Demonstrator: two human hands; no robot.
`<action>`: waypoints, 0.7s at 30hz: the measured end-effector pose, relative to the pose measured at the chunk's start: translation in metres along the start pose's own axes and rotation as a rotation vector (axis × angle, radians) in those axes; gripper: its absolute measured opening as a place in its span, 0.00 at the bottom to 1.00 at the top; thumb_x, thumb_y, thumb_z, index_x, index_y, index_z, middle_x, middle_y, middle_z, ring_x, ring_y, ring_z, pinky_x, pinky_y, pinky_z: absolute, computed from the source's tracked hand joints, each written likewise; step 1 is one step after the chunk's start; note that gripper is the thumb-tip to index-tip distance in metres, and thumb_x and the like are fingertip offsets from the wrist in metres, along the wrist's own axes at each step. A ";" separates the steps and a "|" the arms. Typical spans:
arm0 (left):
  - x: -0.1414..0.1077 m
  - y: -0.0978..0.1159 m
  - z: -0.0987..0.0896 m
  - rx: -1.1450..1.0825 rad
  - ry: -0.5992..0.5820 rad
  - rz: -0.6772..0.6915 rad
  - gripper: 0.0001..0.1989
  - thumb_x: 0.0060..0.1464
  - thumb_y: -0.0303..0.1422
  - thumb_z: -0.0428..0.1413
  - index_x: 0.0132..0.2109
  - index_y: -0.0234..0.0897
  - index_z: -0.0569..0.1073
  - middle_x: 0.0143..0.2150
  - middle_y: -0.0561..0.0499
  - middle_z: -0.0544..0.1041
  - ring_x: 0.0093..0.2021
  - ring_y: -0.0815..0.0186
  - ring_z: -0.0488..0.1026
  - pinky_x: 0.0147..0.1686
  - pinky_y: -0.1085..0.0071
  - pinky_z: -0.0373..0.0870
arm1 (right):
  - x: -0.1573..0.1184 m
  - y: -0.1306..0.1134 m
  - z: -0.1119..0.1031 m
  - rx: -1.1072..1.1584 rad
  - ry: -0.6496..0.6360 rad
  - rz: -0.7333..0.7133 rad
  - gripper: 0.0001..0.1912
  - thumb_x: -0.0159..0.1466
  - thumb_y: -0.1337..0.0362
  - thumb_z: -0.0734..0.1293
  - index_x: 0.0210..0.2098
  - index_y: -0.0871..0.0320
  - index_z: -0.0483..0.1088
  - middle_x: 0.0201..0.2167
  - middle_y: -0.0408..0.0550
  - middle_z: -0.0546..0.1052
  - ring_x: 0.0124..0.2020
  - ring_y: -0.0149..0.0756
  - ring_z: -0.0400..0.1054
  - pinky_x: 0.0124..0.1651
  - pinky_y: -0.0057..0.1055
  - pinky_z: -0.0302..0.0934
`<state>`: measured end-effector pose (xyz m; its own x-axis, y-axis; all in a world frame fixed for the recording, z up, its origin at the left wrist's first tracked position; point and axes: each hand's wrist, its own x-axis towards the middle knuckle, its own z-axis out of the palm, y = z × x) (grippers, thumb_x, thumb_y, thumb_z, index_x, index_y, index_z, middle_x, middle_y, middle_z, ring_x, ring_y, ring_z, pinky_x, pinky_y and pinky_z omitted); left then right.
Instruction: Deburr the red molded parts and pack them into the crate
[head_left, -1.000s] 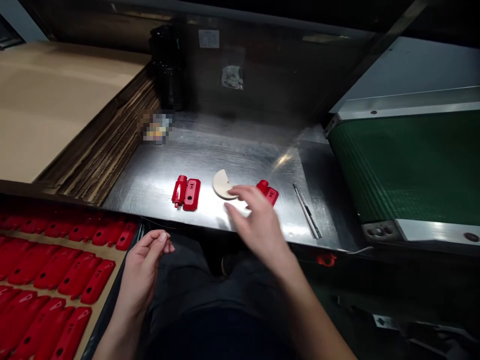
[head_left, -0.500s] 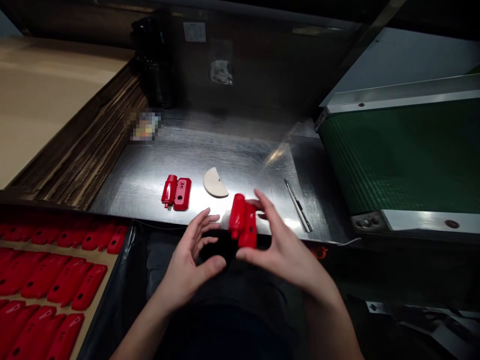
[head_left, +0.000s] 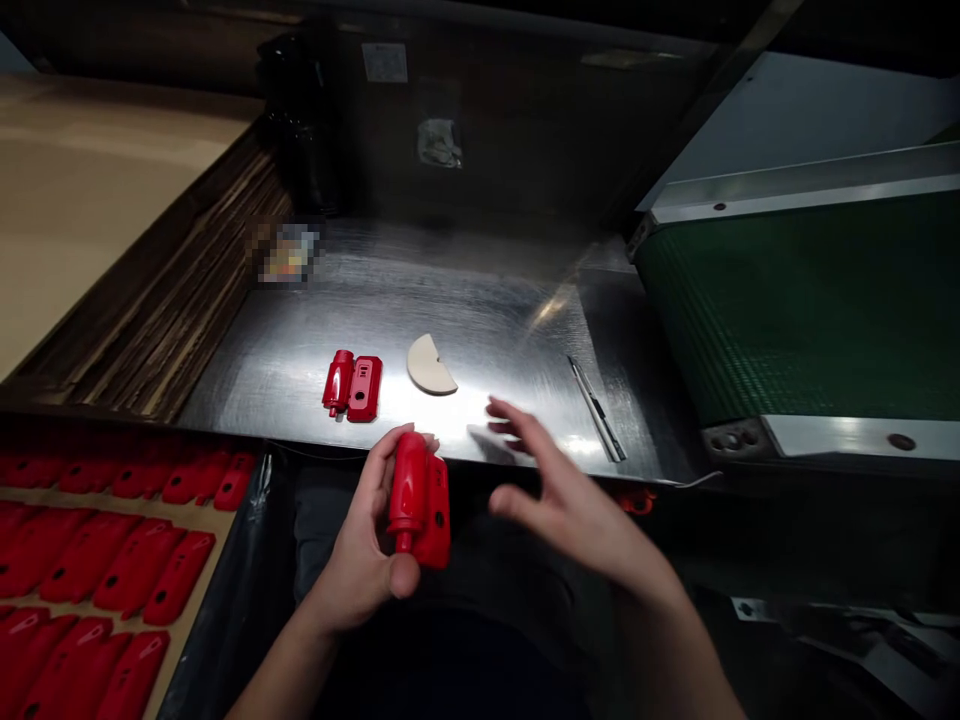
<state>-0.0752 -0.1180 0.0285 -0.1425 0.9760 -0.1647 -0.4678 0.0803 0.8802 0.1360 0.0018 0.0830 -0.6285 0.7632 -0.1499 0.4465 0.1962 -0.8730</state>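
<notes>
My left hand [head_left: 358, 555] grips a glossy red plastic housing [head_left: 420, 500], made of a rounded cylinder beside a flatter block with a dark round hole. The thumb lies at its lower end and the fingers go behind it. To the right, my right hand [head_left: 551, 490] is open, fingers apart, holding nothing. A similar red part [head_left: 352, 386] lies on the metal bench [head_left: 495, 300], left of a cream half-disc pad [head_left: 432, 366]. Farther right on the bench rests a slim metal knife-like tool [head_left: 596, 410].
Rows of red parts [head_left: 131, 565] lie on cardboard at lower left. Stacked brown sheets [head_left: 172, 250] rise at the bench's left side. A green conveyor belt [head_left: 817, 300] with a metal frame stands on the right. A small clear bag [head_left: 439, 143] hangs on the back panel.
The red housing has passed from my right hand to my left, moving left and slightly down. My left hand has closed on it; my right hand has let go.
</notes>
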 end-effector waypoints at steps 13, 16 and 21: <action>0.000 0.006 -0.013 0.126 -0.148 0.034 0.48 0.46 0.42 0.74 0.70 0.54 0.59 0.74 0.43 0.61 0.70 0.43 0.65 0.71 0.41 0.60 | 0.043 0.073 -0.083 -0.740 0.562 0.521 0.17 0.70 0.57 0.61 0.54 0.59 0.69 0.48 0.61 0.78 0.50 0.58 0.74 0.49 0.48 0.65; -0.003 0.006 -0.012 0.235 -0.118 0.011 0.52 0.44 0.40 0.76 0.70 0.56 0.57 0.75 0.44 0.59 0.73 0.43 0.61 0.74 0.40 0.54 | 0.033 0.062 -0.077 -0.588 0.589 0.416 0.12 0.69 0.56 0.62 0.48 0.54 0.70 0.48 0.56 0.77 0.47 0.51 0.74 0.49 0.45 0.64; -0.004 0.005 -0.013 0.358 -0.112 -0.021 0.57 0.39 0.38 0.78 0.70 0.60 0.57 0.76 0.48 0.61 0.75 0.46 0.59 0.76 0.45 0.50 | 0.009 0.014 -0.043 -0.074 0.264 0.180 0.21 0.72 0.46 0.62 0.58 0.49 0.67 0.37 0.45 0.76 0.36 0.39 0.70 0.41 0.36 0.64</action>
<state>-0.0885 -0.1244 0.0277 -0.0303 0.9879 -0.1521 -0.1318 0.1469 0.9803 0.1637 0.0377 0.0895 -0.3525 0.9212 -0.1647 0.5865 0.0804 -0.8059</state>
